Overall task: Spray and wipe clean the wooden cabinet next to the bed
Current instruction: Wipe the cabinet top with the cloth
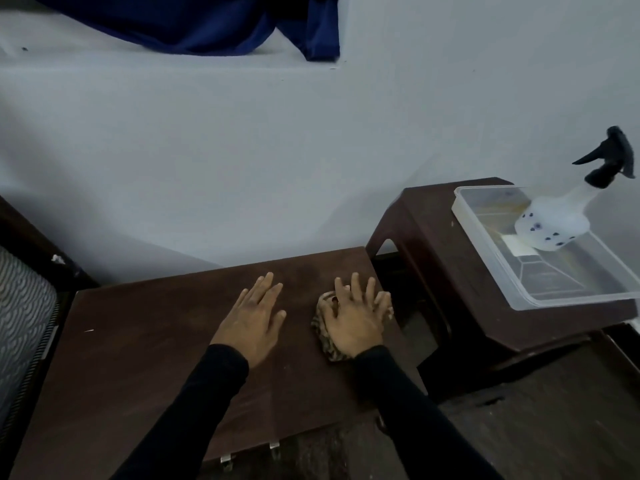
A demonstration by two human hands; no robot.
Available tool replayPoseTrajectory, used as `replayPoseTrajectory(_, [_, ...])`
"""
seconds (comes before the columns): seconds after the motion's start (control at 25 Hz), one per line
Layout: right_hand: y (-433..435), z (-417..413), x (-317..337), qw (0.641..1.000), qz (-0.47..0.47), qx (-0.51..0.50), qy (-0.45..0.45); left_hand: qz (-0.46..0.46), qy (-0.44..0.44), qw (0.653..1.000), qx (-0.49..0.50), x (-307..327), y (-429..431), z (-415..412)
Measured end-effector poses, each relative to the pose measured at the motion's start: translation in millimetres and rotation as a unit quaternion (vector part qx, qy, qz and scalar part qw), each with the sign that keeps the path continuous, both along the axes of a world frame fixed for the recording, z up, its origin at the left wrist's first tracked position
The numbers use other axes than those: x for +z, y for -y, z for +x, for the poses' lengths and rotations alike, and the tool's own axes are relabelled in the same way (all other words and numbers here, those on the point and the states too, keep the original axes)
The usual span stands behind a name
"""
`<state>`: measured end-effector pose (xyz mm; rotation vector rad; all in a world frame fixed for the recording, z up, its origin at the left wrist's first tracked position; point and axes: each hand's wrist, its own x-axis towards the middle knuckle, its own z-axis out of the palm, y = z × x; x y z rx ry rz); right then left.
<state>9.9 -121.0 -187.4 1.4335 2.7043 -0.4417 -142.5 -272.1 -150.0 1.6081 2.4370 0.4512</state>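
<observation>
The dark wooden cabinet [138, 358] fills the lower middle, its flat top facing me. My left hand [254, 315] lies flat on the top, fingers spread, holding nothing. To its right, near the cabinet's right edge, my right hand [356, 315] presses down flat on a striped brown cloth [323, 336] that shows under the palm and at its left side. A white spray bottle [550, 225] with a black trigger head stands inside a clear plastic tray [571, 292] at the right.
The tray rests on a dark brown plastic stool [433, 230] right of the cabinet. A patterned grey mattress edge [20, 313] lies at the left. A pale wall [242, 150] rises behind, with a blue curtain [207, 26] above. Dark floor [554, 427] shows at the lower right.
</observation>
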Motion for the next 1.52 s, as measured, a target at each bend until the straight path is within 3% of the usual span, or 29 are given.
replayPoseTrajectory(0.16, [48, 29, -17, 0.985, -0.018, 0.163, -0.050, -0.011, 0.008, 1.000, -0.005, -8, -10, 6])
replayPoseTrajectory(0.24, [38, 60, -25, 0.983, 0.017, 0.178, -0.051, -0.018, 0.015, 1.000, 0.002, -10, -10, 6])
replayPoseTrajectory(0.4, [-23, 58, -24, 0.998, 0.001, 0.060, -0.021, -0.035, 0.026, 0.999, 0.014, -13, 2, 2])
replayPoseTrajectory(0.56, [4, 18, -21, 0.997, 0.007, -0.019, -0.069, -0.063, 0.042, 0.997, 0.027, -13, 15, 2])
replayPoseTrajectory(0.76, [64, 75, -30, 0.998, 0.020, 0.025, -0.063, -0.043, 0.058, 0.997, 0.023, -16, 11, 15])
replayPoseTrajectory(0.88, [55, 99, -32, 0.997, 0.048, 0.039, -0.048, -0.058, 0.055, 0.997, 0.012, -20, 15, 17])
replayPoseTrajectory(1.08, [1, -1, -11, 0.989, 0.001, -0.141, -0.032, -0.070, 0.057, 0.995, 0.045, -19, 21, 3])
replayPoseTrajectory(1.16, [27, -35, -13, 0.996, 0.007, -0.060, -0.059, -0.048, 0.059, 0.995, 0.061, -25, 24, -3])
replayPoseTrajectory(1.28, [73, -20, -7, 0.968, -0.016, 0.239, -0.080, -0.025, 0.073, 0.994, 0.083, -29, 29, -14])
replayPoseTrajectory(1.36, [31, -3, -4, 0.951, 0.040, 0.295, -0.083, -0.018, 0.064, 0.994, 0.083, -31, 34, -20])
replayPoseTrajectory(1.4, [-3, 0, -6, 0.964, 0.078, 0.245, -0.064, -0.018, 0.061, 0.995, 0.081, -31, 38, -23])
replayPoseTrajectory(1.44, [-41, 2, -7, 0.988, 0.092, 0.112, -0.050, -0.024, 0.059, 0.995, 0.080, -32, 43, -25])
replayPoseTrajectory(1.48, [-58, -1, -5, 0.996, 0.078, -0.018, -0.035, -0.028, 0.060, 0.994, 0.087, -33, 48, -28])
replayPoseTrajectory(1.52, [-51, -10, -5, 0.994, 0.052, -0.088, -0.031, -0.029, 0.061, 0.993, 0.099, -34, 55, -31])
